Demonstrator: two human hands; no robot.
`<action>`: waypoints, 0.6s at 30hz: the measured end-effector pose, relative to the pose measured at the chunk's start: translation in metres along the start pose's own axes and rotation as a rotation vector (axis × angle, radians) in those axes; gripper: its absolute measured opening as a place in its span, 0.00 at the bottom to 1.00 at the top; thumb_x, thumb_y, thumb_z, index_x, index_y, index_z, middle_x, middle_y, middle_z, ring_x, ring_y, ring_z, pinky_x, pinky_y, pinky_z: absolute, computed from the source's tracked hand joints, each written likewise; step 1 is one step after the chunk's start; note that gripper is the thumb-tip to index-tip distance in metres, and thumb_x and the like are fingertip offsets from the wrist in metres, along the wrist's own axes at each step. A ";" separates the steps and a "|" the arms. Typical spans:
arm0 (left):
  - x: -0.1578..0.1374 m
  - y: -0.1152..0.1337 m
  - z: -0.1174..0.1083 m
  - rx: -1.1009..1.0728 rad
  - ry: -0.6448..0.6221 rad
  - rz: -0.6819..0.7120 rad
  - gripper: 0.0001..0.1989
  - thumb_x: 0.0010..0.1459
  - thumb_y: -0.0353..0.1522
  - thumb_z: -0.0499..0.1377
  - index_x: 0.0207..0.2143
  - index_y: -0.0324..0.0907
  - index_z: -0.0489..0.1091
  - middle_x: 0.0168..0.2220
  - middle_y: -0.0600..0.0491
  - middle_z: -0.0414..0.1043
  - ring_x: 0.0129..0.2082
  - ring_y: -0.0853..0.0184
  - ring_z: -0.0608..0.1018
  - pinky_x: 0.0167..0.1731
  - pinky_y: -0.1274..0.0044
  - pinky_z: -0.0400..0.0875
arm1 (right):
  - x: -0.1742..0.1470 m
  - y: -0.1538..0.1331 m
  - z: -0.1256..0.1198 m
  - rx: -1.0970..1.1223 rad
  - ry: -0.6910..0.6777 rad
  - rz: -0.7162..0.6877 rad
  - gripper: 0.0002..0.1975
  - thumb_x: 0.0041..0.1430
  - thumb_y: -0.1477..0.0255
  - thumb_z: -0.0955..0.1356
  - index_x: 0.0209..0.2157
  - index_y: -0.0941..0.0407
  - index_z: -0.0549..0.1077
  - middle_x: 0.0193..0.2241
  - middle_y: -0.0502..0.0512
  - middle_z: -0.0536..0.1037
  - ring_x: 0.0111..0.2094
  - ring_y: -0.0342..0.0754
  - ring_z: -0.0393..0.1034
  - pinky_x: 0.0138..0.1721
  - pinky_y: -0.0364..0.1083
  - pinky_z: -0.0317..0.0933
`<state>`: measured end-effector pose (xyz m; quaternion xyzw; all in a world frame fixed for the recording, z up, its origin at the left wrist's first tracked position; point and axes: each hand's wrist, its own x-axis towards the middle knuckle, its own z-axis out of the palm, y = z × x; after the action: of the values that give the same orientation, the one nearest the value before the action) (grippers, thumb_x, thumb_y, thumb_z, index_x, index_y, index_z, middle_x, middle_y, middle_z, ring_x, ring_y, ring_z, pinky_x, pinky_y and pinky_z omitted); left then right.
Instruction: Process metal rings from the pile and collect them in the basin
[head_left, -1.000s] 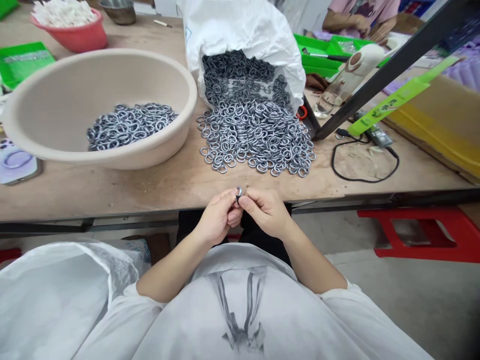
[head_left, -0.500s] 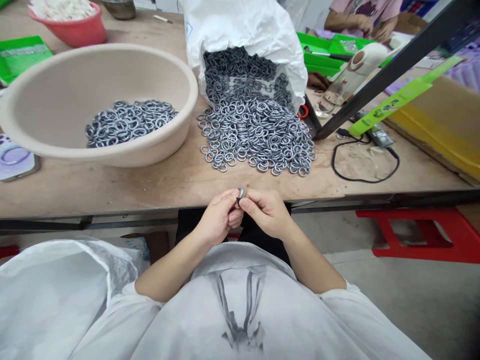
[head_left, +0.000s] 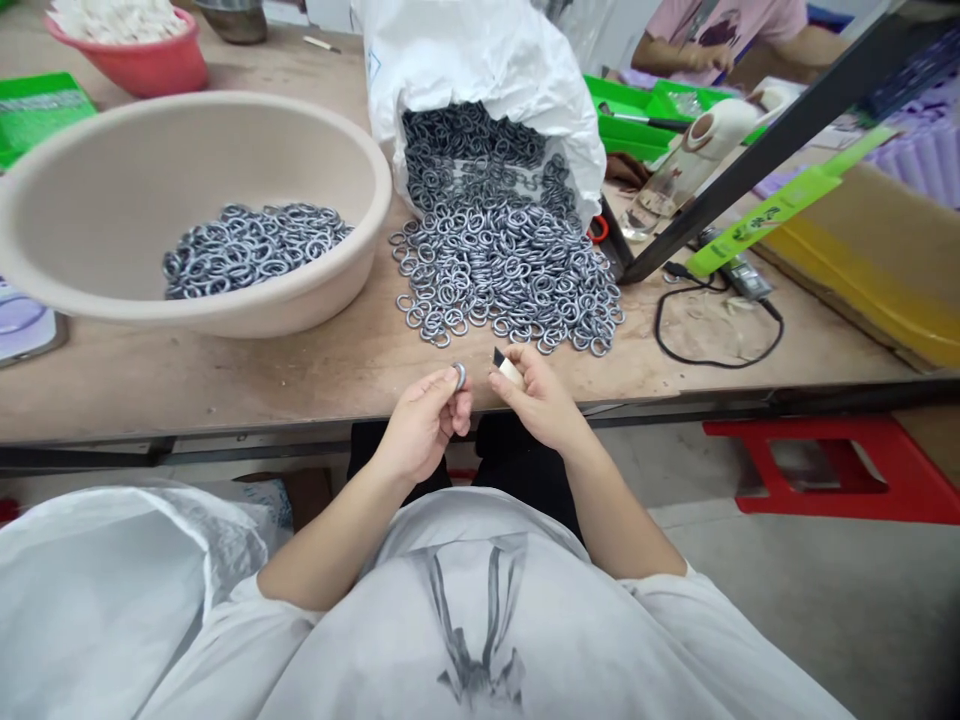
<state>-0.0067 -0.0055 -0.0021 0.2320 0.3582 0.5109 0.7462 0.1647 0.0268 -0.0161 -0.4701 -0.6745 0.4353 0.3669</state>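
Observation:
Between the thumb and fingers of my left hand (head_left: pixel 425 420) is a grey ring (head_left: pixel 460 376), held over the table's front edge. My right hand (head_left: pixel 541 402) grips a small knife (head_left: pixel 510 370) with a pale handle and a short dark blade pointing up and left. The hands are apart, a small gap between ring and blade. Just beyond them a heap of grey rings (head_left: pixel 510 275) spills from a white sack (head_left: pixel 480 60) lying on its side. To the left, a beige basin (head_left: pixel 300 318) holds more grey rings (head_left: pixel 251 250).
A black slanted post (head_left: pixel 750 150) rises at the right, beside a clear bottle (head_left: pixel 667 190) and a black cable (head_left: pixel 705 362). A red stool (head_left: pixel 825 500) stands below the table. At the back right, a co-worker's hand (head_left: pixel 709 60) shows. A pink bowl (head_left: pixel 142 65) is at the far left.
My hands have drawn apart: the left moved a little left with the ring, the right slightly right with the knife. The blade, earlier against the ring, is now clear of it.

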 end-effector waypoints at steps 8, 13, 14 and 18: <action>0.003 -0.004 0.003 -0.003 0.033 -0.017 0.19 0.55 0.45 0.64 0.26 0.40 0.65 0.15 0.61 0.59 0.14 0.77 0.59 0.16 0.83 0.55 | -0.005 -0.016 0.005 -0.169 0.066 -0.163 0.20 0.68 0.57 0.61 0.47 0.56 0.76 0.35 0.55 0.77 0.39 0.49 0.71 0.43 0.48 0.62; -0.002 -0.011 0.005 0.074 -0.040 -0.025 0.20 0.55 0.46 0.63 0.25 0.40 0.64 0.15 0.60 0.59 0.15 0.76 0.60 0.17 0.83 0.56 | 0.001 -0.025 0.016 -0.029 0.020 -0.129 0.20 0.62 0.52 0.67 0.40 0.55 0.77 0.30 0.53 0.77 0.35 0.48 0.71 0.38 0.47 0.62; -0.002 -0.011 0.005 0.086 -0.051 -0.036 0.20 0.55 0.47 0.63 0.24 0.40 0.64 0.15 0.60 0.59 0.15 0.76 0.60 0.17 0.83 0.56 | 0.003 -0.025 0.016 -0.015 0.010 -0.120 0.21 0.62 0.51 0.66 0.36 0.55 0.77 0.28 0.53 0.76 0.33 0.48 0.70 0.37 0.46 0.62; -0.004 -0.009 0.004 0.065 -0.057 -0.050 0.20 0.56 0.45 0.63 0.24 0.40 0.62 0.15 0.61 0.57 0.15 0.77 0.58 0.17 0.83 0.55 | 0.004 -0.024 0.012 -0.068 0.048 -0.132 0.27 0.64 0.47 0.61 0.28 0.56 0.71 0.24 0.50 0.70 0.28 0.44 0.63 0.32 0.45 0.56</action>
<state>0.0013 -0.0125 -0.0049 0.2616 0.3592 0.4732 0.7607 0.1449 0.0231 0.0026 -0.4469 -0.7097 0.3755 0.3946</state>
